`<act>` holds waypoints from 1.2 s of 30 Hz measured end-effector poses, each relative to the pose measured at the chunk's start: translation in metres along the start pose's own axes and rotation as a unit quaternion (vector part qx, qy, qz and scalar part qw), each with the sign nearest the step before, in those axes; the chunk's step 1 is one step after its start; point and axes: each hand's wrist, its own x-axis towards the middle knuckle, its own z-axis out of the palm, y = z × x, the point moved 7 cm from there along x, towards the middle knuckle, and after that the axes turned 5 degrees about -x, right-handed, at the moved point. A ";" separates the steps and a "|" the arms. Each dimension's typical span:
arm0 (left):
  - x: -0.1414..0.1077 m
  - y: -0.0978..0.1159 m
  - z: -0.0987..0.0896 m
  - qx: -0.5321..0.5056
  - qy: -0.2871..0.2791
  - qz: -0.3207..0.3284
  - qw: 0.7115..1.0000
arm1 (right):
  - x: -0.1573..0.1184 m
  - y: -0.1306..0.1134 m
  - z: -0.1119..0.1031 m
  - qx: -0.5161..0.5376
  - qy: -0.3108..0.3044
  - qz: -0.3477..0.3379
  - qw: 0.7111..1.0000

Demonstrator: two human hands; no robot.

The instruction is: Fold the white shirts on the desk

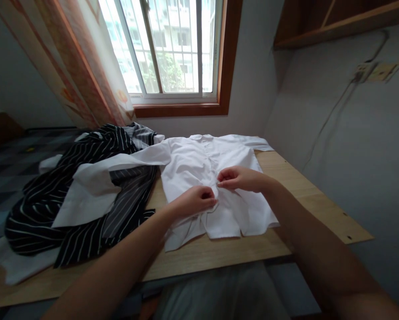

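A white button-up shirt [189, 160] lies spread on the wooden board, its collar toward the window and its hem toward me. Low on the front placket, my left hand [197, 199] is closed, pinching a fold of the shirt's fabric. Just above it and to the right, my right hand [237, 178] also pinches at the placket edge, thumb against fingers. Any button between the fingertips is too small to make out. One white sleeve stretches left over a dark striped garment [96, 151]; the other reaches back right.
The pale wooden board [306, 200] ends at a slanting edge on the right, near the wall. Left of it is a checked bedcover [6, 178]. Behind stand a window [173, 58] and a patterned curtain [76, 58]. A cable [333, 111] hangs from a wall socket [364, 73].
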 end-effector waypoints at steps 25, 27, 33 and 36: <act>-0.002 -0.020 -0.002 -0.199 -0.075 -0.093 0.973 | -0.008 0.013 0.033 -0.032 0.048 -0.045 0.997; -0.001 -0.021 -0.002 -0.198 -0.070 -0.092 0.973 | -0.008 0.013 0.032 -0.039 0.048 -0.046 0.997; -0.003 -0.017 -0.003 -0.170 -0.053 -0.099 0.979 | -0.007 0.017 0.033 -0.042 0.044 -0.047 0.997; -0.004 -0.014 -0.005 -0.139 -0.036 -0.097 0.985 | -0.007 0.019 0.034 -0.041 0.040 -0.039 0.998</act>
